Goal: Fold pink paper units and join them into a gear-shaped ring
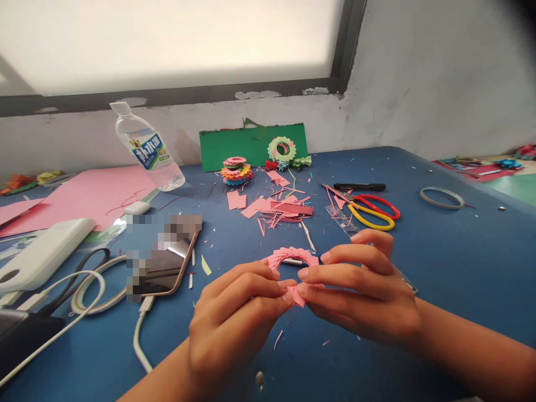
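Between my two hands is a ring of folded pink paper (pixel 293 257), held above the blue table (pixel 452 262). My left hand (pixel 243 310) pinches its left and near side with closed fingers. From the right, my right hand (pixel 364 285) grips the near edge between thumb and fingers, with the upper fingers bent loosely over it. Fingertips hide part of the ring's sides. Just beyond it lie pink paper scraps and strips (pixel 278 209). Scissors (pixel 372 212) with one red and one yellow handle rest to the right of the scraps.
A phone (pixel 171 262) on a white cable (pixel 138 340), a white power bank (pixel 50 254) and pink sheets (pixel 96 195) lie left. A water bottle (pixel 148 148), stacked paper rings (pixel 237 171) and a green board (pixel 226 148) stand behind. A black pen (pixel 360 187) and tape roll (pixel 441 197) lie right.
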{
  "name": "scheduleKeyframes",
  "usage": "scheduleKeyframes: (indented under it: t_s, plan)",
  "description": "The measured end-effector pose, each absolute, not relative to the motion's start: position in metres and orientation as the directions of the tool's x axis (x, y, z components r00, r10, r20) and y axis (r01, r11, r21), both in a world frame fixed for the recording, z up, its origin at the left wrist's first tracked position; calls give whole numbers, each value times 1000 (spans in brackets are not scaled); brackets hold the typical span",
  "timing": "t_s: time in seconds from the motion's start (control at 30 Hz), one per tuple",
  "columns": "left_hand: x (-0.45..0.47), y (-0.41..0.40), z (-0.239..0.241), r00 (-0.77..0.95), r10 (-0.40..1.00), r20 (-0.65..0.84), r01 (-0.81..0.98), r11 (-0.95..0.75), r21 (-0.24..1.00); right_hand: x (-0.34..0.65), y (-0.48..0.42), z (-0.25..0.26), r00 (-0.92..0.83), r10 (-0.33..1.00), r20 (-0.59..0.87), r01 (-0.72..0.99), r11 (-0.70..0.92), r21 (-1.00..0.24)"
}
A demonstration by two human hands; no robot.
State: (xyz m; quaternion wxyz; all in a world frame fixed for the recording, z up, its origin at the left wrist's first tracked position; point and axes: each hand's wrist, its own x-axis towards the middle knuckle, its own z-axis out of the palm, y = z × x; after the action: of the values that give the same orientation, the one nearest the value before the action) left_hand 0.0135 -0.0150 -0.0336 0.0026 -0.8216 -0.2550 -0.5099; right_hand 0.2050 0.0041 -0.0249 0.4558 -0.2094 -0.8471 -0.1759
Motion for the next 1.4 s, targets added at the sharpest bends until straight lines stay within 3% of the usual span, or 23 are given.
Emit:
scheduleKeyframes:
  t_s: [0.3,0.6,0.7,0.83,1.1,1.2,1.4]
  plan:
    - [8,-15,-42,407,368,836,482,-864,145,209,-1,-20,-567,109,817,599,735,318]
    - [6,-14,-38,510,301,806,490,-872,15,211,-5,-19,-569,104,816,606,724,329]
    - [10,-14,-37,438,364,822,496,-860,117,210,-2,-21,-539,120,834,603,746,283]
    - [12,-12,-35,330,447,831,434,-854,287,208,4,-23,-477,249,843,567,820,79]
    - [12,-9,-33,328,499,802,417,-838,351,209,13,-23,-447,398,801,460,870,-175]
    - [15,-6,-33,317,546,775,400,-818,413,209,13,-23,-471,450,759,491,848,-198]
    - [16,-2,-33,327,611,721,394,-781,484,211,13,-21,-563,455,690,544,833,-105]
